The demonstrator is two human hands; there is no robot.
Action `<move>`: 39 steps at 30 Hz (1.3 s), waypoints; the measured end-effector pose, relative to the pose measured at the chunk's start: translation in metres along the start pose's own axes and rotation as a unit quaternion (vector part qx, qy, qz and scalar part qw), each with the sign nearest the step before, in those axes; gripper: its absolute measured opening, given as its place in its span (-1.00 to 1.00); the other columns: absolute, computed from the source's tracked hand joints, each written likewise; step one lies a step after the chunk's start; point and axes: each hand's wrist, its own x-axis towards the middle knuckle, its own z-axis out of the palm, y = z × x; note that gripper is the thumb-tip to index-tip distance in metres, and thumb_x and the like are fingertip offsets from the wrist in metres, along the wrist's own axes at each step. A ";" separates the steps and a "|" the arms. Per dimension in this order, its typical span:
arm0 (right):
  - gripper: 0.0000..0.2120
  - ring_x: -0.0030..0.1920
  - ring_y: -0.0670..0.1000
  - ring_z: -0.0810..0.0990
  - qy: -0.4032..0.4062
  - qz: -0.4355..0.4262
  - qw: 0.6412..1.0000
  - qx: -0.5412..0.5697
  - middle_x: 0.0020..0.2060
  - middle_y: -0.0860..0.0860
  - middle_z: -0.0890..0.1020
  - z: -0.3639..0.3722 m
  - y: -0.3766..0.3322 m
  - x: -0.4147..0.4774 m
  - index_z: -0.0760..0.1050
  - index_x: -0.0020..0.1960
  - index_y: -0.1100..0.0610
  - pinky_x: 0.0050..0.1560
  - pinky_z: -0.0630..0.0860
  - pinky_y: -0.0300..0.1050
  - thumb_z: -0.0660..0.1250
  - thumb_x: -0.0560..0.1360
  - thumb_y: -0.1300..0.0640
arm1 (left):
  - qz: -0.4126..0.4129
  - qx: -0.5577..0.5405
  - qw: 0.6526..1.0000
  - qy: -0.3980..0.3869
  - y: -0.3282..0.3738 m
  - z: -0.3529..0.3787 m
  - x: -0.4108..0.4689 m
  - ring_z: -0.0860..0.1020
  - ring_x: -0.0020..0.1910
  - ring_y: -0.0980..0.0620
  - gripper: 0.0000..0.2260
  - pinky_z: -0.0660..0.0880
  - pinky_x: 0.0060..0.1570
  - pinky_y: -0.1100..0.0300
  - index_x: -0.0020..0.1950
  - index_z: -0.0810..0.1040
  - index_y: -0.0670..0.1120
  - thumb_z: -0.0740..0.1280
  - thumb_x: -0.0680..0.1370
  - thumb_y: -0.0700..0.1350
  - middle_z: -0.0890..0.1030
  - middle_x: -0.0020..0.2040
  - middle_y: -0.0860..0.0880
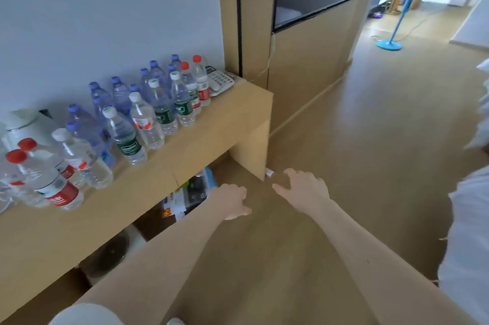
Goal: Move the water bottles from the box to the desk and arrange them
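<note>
Several water bottles (132, 123) stand in rows on the wooden desk (206, 136), with blue, white and red caps. Both my arms reach forward over the floor beside the desk's right end. My left hand (231, 200) hangs with loosely curled fingers and holds nothing. My right hand (304, 189) has its fingers spread and relaxed, also empty, near the desk's lower corner. No box of bottles is in view.
A white kettle (23, 123) stands at the desk's left end and a calculator (221, 80) at its far right. Under the desk lie a printed package (185, 195) and a round appliance (111, 250). A blue floor fan (397, 20) stands down the hallway.
</note>
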 end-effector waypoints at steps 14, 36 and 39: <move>-0.48 0.29 0.10 0.44 0.034 0.248 0.965 0.072 0.26 0.05 0.52 0.002 0.212 -0.123 0.33 0.39 0.05 0.25 0.35 0.07 0.09 0.58 -0.24 | 0.206 0.143 0.966 -0.056 0.246 0.005 0.043 0.49 0.17 -0.08 -0.53 0.45 0.07 0.06 0.39 0.37 -0.04 0.23 0.58 0.19 0.50 0.25 -0.05; -0.54 0.22 0.11 0.48 -0.056 0.348 0.934 0.058 0.21 0.07 0.53 -0.016 0.311 0.056 0.34 0.37 0.08 0.11 0.37 0.03 0.11 0.61 -0.18 | 0.291 0.105 0.946 -0.098 0.316 -0.057 0.272 0.49 0.21 -0.05 -0.56 0.43 0.01 0.09 0.36 0.40 0.00 0.23 0.57 0.21 0.50 0.29 -0.01; -0.54 0.19 0.11 0.50 -0.072 0.345 0.934 0.051 0.19 0.06 0.55 -0.024 0.315 0.097 0.35 0.36 0.08 0.08 0.38 0.01 0.11 0.61 -0.19 | 0.287 0.096 0.948 -0.098 0.303 -0.076 0.311 0.49 0.20 -0.06 -0.57 0.44 0.05 0.07 0.35 0.41 -0.01 0.23 0.58 0.20 0.51 0.27 -0.01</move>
